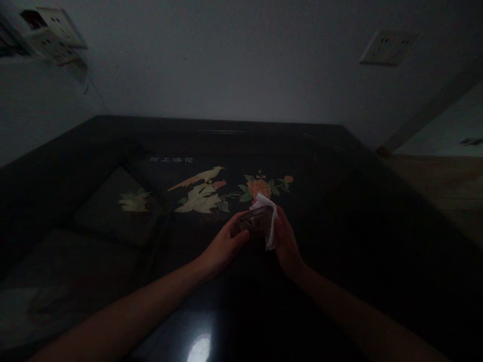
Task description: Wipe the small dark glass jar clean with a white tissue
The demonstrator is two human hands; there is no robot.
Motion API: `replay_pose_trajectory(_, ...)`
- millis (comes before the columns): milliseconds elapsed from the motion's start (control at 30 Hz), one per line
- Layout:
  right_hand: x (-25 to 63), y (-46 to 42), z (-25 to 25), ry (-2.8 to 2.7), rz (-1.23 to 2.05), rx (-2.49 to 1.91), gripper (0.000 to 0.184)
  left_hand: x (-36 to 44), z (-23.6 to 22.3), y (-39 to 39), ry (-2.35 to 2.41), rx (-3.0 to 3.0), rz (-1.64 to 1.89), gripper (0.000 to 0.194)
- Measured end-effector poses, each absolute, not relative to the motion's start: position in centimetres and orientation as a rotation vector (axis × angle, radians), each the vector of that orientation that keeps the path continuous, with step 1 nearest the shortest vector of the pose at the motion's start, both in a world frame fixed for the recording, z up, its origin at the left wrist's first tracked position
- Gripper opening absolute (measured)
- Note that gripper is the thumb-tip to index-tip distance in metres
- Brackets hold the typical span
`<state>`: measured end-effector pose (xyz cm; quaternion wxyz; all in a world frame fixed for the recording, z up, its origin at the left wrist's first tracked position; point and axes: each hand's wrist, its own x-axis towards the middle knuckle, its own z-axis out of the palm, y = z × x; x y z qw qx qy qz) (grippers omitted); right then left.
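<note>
In dim light, my left hand (225, 244) is closed round a small dark glassy object (253, 221), gripping it from the left. My right hand (286, 241) presses a crumpled white tissue (267, 216) against that object's right side, fingers closed on the tissue. Both hands meet above a glossy black cabinet top (339, 211) inlaid with a pale bird (199, 177) and an orange flower with green leaves (259, 187). What the dark object is I cannot make out.
A white wall rises behind the cabinet, with a socket plate (388, 48) at upper right and more sockets (53, 32) at upper left. Wooden floor (445, 186) shows to the right. A lamp reflection (199, 348) glints on the near surface.
</note>
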<state>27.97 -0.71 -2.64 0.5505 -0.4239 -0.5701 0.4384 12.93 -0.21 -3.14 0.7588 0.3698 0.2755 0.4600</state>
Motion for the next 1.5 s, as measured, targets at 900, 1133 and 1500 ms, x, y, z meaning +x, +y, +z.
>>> replay_pose_trajectory(900, 27.9, -0.2, -2.7, -1.084, 1.324, -0.944, 0.048, 12.9, -3.1, -0.1, 0.676, 0.806, 0.962, 0.059)
replay_pose_trajectory(1133, 28.1, -0.2, -2.7, -1.122, 1.217, -0.966, 0.044, 12.8, -2.6, -0.1, 0.676, 0.877, 0.929, 0.06)
replay_pose_trajectory(1500, 28.7, -1.5, -1.2, -1.886, 0.289, -0.941, 0.041, 13.0, -2.7, 0.1, 0.726, 0.943, 0.963, 0.051)
